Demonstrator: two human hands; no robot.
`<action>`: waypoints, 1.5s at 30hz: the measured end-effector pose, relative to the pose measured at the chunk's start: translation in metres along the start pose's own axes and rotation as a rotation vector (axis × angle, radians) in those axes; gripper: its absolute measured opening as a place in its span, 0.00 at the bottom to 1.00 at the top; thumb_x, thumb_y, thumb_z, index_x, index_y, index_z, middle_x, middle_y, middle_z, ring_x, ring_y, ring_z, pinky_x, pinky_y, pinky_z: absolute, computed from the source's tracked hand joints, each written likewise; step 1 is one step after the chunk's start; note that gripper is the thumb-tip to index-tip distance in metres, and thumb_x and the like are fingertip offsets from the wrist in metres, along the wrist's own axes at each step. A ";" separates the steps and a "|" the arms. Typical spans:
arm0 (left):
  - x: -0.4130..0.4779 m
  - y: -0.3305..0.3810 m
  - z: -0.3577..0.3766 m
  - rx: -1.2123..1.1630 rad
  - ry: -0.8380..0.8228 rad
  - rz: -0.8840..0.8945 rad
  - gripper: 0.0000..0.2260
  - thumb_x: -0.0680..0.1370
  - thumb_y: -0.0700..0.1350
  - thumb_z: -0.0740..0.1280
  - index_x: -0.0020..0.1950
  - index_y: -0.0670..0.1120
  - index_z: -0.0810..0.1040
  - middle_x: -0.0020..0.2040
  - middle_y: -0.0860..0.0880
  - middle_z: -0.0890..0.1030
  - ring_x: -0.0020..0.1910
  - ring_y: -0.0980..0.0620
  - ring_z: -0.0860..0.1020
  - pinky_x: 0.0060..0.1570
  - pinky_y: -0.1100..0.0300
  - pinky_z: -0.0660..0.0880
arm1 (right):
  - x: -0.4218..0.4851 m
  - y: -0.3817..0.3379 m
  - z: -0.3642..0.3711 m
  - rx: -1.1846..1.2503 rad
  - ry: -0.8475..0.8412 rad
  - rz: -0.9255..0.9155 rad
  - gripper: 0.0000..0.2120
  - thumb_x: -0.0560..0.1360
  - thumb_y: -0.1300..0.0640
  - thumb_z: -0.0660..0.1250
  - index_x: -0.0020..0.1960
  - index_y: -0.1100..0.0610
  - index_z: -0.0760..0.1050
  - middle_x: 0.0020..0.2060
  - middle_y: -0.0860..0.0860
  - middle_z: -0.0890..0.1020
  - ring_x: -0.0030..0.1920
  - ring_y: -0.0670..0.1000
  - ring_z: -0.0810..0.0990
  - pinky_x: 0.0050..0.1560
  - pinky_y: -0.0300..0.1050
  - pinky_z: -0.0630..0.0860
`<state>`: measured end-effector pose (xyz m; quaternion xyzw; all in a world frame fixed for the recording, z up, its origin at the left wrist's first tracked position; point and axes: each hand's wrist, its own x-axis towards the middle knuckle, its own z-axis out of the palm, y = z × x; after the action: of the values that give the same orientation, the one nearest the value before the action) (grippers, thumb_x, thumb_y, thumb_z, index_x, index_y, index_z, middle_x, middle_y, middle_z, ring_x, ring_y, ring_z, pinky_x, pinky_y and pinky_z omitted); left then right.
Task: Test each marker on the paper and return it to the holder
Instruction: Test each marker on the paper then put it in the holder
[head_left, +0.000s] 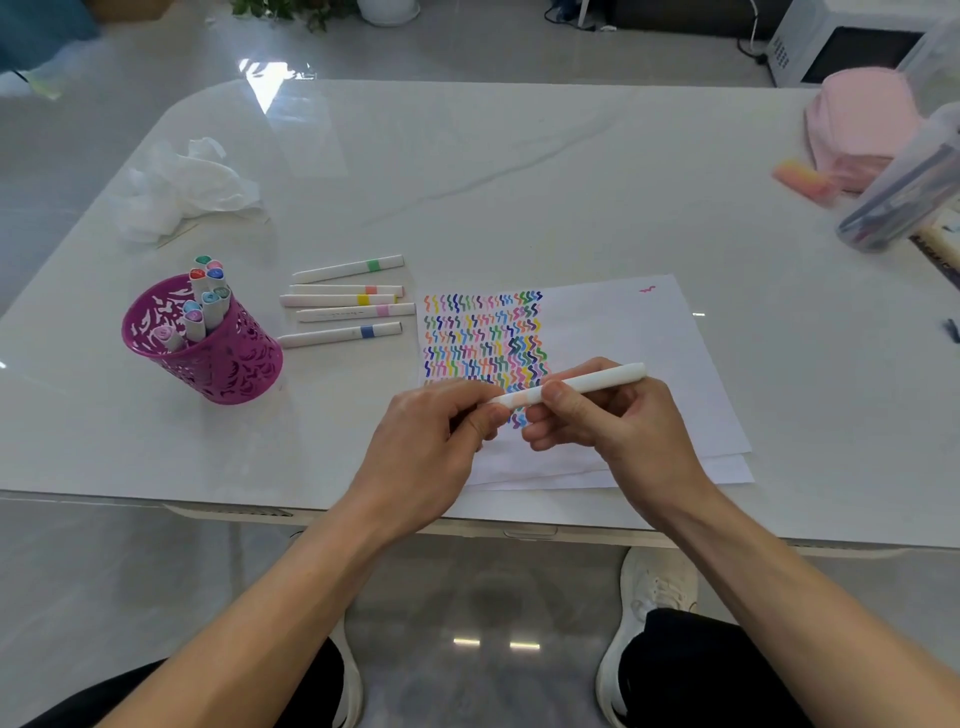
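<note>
Both hands hold one white marker with a pale peach band, level above the paper. My right hand grips its barrel. My left hand pinches its left end, where the cap sits; the tip is hidden. The paper's left part is filled with rows of coloured squiggles. A purple cut-out holder at the left contains several capped markers. Between the holder and the paper lie several white markers with green, orange, yellow, pink and blue bands.
Crumpled white tissue lies at the back left. At the right edge are a pink cloth, an orange eraser-like block and a clear tube of pens. The table's front edge runs just below my wrists.
</note>
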<state>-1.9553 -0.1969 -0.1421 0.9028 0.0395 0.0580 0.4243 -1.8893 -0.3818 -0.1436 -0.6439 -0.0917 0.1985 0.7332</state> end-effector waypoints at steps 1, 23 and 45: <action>0.000 0.000 0.000 0.001 -0.001 -0.005 0.08 0.82 0.49 0.66 0.49 0.50 0.83 0.38 0.55 0.81 0.40 0.54 0.78 0.42 0.49 0.77 | 0.000 0.001 0.000 0.007 0.000 0.009 0.06 0.79 0.65 0.69 0.51 0.69 0.79 0.40 0.64 0.86 0.39 0.64 0.87 0.41 0.52 0.84; -0.002 0.005 -0.063 -0.132 0.563 0.080 0.08 0.82 0.47 0.67 0.60 0.46 0.80 0.50 0.53 0.85 0.52 0.55 0.84 0.53 0.56 0.81 | 0.014 0.022 -0.012 -0.987 0.022 -0.209 0.04 0.76 0.53 0.74 0.45 0.46 0.80 0.35 0.42 0.82 0.37 0.44 0.80 0.40 0.42 0.76; -0.014 -0.030 -0.141 0.105 1.094 0.099 0.08 0.84 0.43 0.63 0.62 0.51 0.73 0.58 0.41 0.79 0.57 0.48 0.80 0.57 0.51 0.78 | 0.019 0.032 -0.011 -1.087 -0.026 -0.275 0.07 0.75 0.58 0.73 0.44 0.46 0.79 0.37 0.42 0.77 0.38 0.42 0.77 0.40 0.45 0.74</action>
<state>-1.9890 -0.0721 -0.0773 0.7618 0.2147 0.5363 0.2933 -1.8732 -0.3814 -0.1789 -0.9089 -0.2727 0.0331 0.3137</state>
